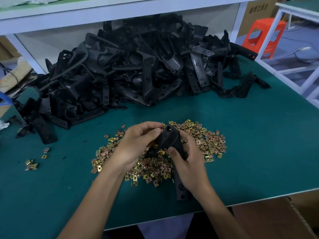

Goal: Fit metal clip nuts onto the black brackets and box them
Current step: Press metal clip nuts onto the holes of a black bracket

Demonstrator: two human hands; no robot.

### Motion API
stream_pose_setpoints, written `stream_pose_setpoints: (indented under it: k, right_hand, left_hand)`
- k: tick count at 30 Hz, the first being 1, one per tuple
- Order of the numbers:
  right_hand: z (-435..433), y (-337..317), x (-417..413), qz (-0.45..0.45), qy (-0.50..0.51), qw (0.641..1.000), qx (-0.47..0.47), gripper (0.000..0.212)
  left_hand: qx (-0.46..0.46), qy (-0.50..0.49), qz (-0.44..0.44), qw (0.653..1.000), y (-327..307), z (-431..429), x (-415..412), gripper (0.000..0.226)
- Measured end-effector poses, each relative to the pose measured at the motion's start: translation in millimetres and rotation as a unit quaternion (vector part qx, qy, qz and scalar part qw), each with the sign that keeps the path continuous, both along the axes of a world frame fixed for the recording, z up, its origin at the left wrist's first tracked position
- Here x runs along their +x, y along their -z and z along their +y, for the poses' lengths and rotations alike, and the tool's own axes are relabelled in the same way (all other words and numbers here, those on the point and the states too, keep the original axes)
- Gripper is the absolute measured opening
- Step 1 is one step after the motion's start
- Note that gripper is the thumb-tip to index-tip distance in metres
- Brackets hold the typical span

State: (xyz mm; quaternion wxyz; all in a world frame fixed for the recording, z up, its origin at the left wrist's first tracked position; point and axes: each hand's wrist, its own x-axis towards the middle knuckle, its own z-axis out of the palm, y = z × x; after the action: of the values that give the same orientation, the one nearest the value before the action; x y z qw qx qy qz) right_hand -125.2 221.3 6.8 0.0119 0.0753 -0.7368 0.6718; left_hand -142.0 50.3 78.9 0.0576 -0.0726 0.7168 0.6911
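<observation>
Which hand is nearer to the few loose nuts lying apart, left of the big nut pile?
Left. The left hand holds the bracket over the pile, right of the loose nuts; the right hand is farther right.

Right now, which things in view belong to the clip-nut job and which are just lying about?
In the job: bracket gripped by left hand and right hand; clip nut pile; bracket pile; cardboard box, lower right.
Lying about: orange stool; printed carton behind it.
</observation>
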Motion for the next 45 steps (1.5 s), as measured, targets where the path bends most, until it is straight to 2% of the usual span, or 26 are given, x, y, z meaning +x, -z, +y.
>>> stream_pose_setpoints:
  k: [5, 11, 17, 23, 29, 38, 45]
  right_hand:
    - [0, 1, 0, 0.001, -0.008, 1.000, -0.007, 0.047]
    - [0, 2, 0, 0.002, -0.003, 1.000, 0.002, 0.048]
    - [0, 2, 0, -0.001, -0.005, 1.000, 0.008, 0.049]
    - [1, 1, 0, 0.000, -0.005, 1.000, 0.005, 0.049]
    - [1, 2, 0, 0.000, -0.004, 1.000, 0.016, 0.049]
    - [0, 2, 0, 0.006, -0.006, 1.000, 0.008, 0.052]
    - [0, 3, 0, 0.002, -0.020, 1.000, 0.004, 0.052]
  left_hand:
    - [0.048, -0.020, -0.011, 0.999, -2, 1, 1, 0.018]
    - [0.026, -0.027, 0.002, 0.999, -3, 2, -1, 0.016]
    - [0.044, -0.027, 0.008, 0.999, -2, 1, -2, 0.029]
    - [-0.006, -0.036, 0.009, 0.999, 0, 1, -2, 0.016]
    - [-0.028, -0.006, 0.009, 1.000, -3, 2, 0, 0.027]
    - [-0.057, 0.003, 0.015, 0.998, -6, 4, 1, 0.017]
    - [-0.114, 0.105, 0.039, 0.987, -23, -11, -10, 0.016]
